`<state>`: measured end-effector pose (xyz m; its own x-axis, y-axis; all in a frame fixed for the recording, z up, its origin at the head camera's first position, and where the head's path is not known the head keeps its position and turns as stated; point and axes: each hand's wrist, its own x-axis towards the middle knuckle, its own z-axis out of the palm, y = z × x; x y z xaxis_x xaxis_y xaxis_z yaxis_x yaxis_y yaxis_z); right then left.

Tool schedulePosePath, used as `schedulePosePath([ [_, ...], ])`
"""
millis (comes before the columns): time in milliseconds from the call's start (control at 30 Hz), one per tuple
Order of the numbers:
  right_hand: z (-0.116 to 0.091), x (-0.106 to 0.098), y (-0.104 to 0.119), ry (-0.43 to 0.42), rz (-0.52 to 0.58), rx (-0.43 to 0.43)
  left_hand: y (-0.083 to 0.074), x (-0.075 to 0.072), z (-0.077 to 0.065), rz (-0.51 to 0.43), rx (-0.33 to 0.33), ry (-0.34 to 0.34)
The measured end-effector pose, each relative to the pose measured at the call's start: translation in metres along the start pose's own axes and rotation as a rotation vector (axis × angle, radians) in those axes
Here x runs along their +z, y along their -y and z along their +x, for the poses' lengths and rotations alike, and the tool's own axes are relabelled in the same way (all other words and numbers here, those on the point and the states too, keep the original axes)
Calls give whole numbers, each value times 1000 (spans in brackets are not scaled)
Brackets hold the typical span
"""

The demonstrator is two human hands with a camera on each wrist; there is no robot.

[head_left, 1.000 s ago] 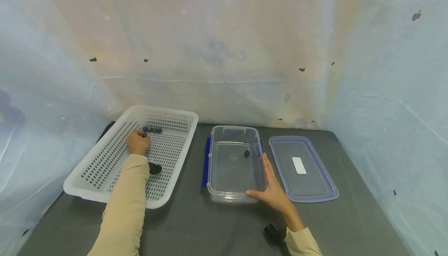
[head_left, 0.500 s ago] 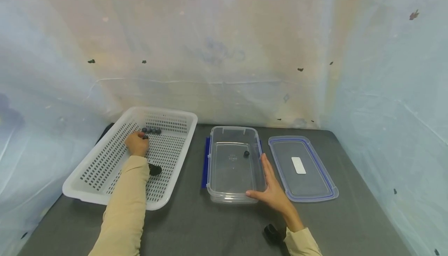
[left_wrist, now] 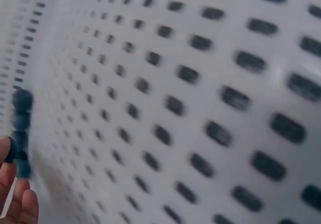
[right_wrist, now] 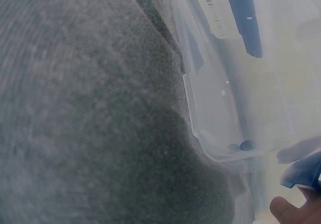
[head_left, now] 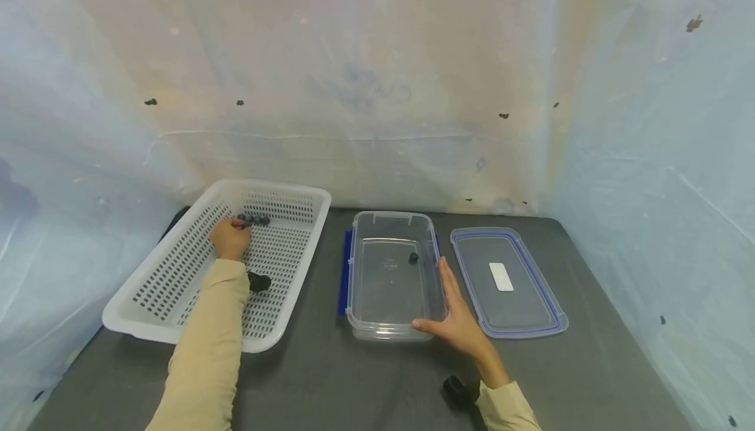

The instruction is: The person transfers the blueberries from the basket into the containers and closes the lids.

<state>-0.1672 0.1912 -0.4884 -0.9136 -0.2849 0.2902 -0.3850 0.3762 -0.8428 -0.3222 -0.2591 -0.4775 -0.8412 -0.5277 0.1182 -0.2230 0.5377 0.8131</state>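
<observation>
My left hand point(head_left: 230, 239) reaches into the white perforated basket point(head_left: 321, 221) and pinches a blueberry point(left_wrist: 11, 151) between thumb and fingers. Right beside it, a short row of blueberries point(head_left: 257, 220) lies along the basket's far end; in the left wrist view the held one overlaps the row. My right hand point(head_left: 460, 326) rests at the right side of a clear plastic container point(head_left: 383, 297), thumb at the near corner and fingers straight along the rim. A single blueberry point(head_left: 413, 258) lies inside this container, toward its right side.
To the container's right lies its clear lid point(head_left: 519, 313) with a blue seal and a white label. A blue side clip point(head_left: 345, 274) hangs out on the container's left. Everything stands on a dark grey table point(head_left: 354, 385) with patterned sheeting behind and at the sides.
My left fingers, with the blueberry, have shifted slightly toward the row. The right hand and the container stay in place; the head view has drifted a little.
</observation>
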Motion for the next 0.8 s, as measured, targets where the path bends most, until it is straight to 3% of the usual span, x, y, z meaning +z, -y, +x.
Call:
schedulePosePath([
  [367, -1, -4, 36, 13, 37, -5, -32, -17, 4, -34, 64, 47],
  [600, -1, -1, 8, 4, -3, 1, -48, -24, 2, -87, 118, 94],
  [800, -1, 0, 2, 3, 18, -18, -60, -28, -2, -95, 168, 111],
])
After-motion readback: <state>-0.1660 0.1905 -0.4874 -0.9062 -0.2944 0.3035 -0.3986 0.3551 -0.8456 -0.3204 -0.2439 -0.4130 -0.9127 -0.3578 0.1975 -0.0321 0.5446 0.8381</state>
